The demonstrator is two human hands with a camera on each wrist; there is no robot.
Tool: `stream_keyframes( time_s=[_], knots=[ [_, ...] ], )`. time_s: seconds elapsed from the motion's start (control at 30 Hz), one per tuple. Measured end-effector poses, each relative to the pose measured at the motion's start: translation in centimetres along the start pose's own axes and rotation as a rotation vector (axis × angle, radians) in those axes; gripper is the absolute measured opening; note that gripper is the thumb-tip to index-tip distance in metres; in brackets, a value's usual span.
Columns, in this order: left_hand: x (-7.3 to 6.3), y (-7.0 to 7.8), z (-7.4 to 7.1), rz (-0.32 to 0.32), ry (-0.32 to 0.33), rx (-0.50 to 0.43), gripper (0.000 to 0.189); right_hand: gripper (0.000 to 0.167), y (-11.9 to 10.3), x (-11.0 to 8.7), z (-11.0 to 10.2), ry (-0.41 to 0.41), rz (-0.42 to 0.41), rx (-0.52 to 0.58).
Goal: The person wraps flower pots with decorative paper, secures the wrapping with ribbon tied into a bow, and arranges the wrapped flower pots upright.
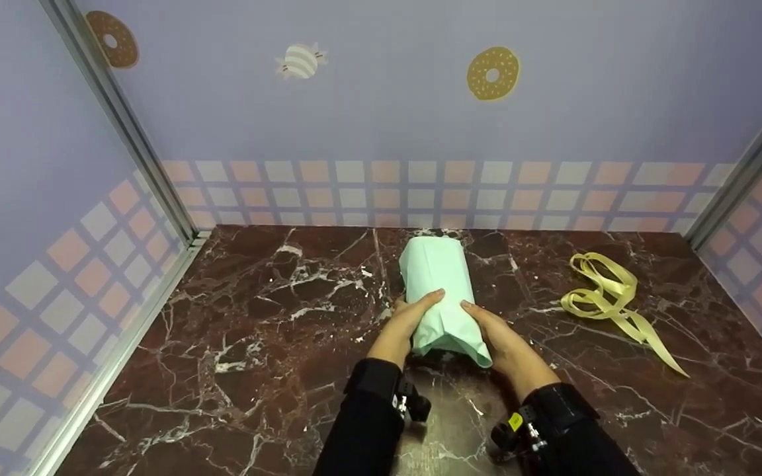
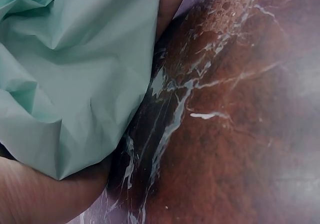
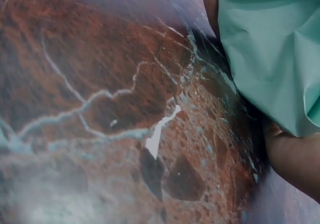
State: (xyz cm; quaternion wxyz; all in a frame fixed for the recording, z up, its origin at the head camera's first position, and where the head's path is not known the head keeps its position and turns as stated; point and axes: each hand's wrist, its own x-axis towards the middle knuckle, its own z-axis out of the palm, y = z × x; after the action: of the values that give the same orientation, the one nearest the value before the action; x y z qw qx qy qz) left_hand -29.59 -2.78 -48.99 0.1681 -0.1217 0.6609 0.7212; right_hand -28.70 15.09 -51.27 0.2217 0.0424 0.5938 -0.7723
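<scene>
A long package wrapped in mint-green paper (image 1: 437,268) lies lengthwise on the marble table, its near end loosely folded and creased. My left hand (image 1: 402,330) holds it from the left, thumb on top and fingers down along the side. From the right, my right hand (image 1: 505,342) grips it the same way. Crumpled flaps of the green paper (image 2: 95,79) fill the upper left of the left wrist view. In the right wrist view the loose paper end (image 3: 267,54) hangs over the palm. Whatever is inside the wrapping is hidden.
A looped yellow ribbon (image 1: 621,287) lies to the right on the brown marble table (image 1: 275,410). Purple patterned walls (image 1: 381,119) stand at the back and both sides. A pale metal rail (image 1: 116,363) runs along the left edge.
</scene>
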Motion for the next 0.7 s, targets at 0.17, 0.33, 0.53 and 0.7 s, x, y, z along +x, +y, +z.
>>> stream_keyframes(
  time_s=[0.17, 0.33, 0.53, 0.7],
  knots=[
    [0.1, -0.1, -0.2, -0.012, -0.019, 0.006, 0.119, 0.042, -0.4, -0.4, 0.0, 0.020, 0.005, 0.002],
    [0.3, -0.1, -0.5, -0.013, -0.020, 0.002, 0.117, 0.065, -1.3, -1.0, -0.6, 0.065, -0.042, -0.111],
    [0.2, -0.2, -0.6, -0.031, -0.038, -0.021, 0.115, 0.060, -2.1, -2.6, -3.4, 0.239, -0.178, -0.496],
    [0.4, -0.4, -0.7, -0.033, -0.052, -0.045, 0.112, 0.044, -2.1, -4.4, -7.0, 0.405, -0.329, -0.944]
  ],
)
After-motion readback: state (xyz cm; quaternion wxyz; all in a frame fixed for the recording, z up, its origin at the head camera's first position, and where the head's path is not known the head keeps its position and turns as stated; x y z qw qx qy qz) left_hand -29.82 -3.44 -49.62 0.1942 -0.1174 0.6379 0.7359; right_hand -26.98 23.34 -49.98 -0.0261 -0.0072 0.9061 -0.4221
